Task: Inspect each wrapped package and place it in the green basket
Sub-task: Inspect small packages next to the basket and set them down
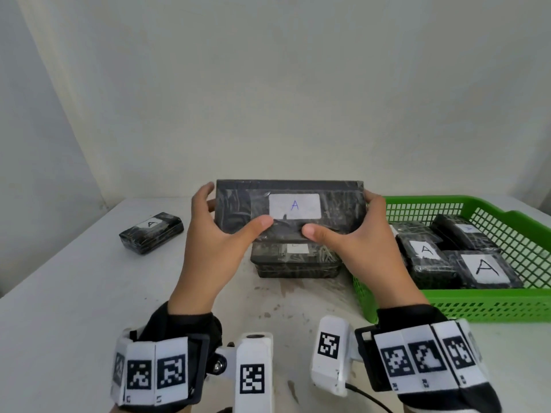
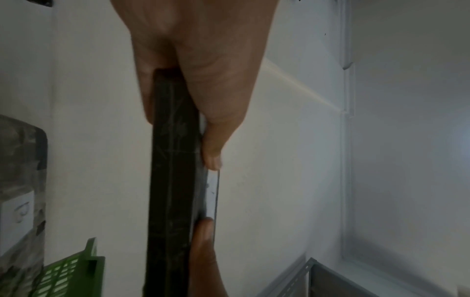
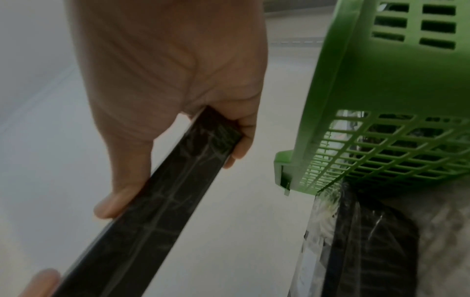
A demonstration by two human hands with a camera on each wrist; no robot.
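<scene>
A black wrapped package (image 1: 238, 207) with a white label marked A is held up above the table, its label facing me. My left hand (image 1: 220, 225) grips its left end and my right hand (image 1: 351, 225) grips its right end, thumbs on the front. The wrist views show the package edge-on (image 2: 175, 180) (image 3: 162, 193) between thumb and fingers. Below it a stack of two more packages (image 1: 295, 260) lies on the table. Another package (image 1: 151, 236) lies at the left. The green basket (image 1: 489, 305) (image 3: 381, 90) at the right holds several labelled packages (image 1: 426, 254).
The white table (image 1: 74, 308) meets a plain wall at the back. The basket's near left corner (image 1: 362, 296) sits close beside my right wrist. A green basket corner (image 2: 71, 275) and a wrapped package (image 2: 20, 180) show at the left of the left wrist view.
</scene>
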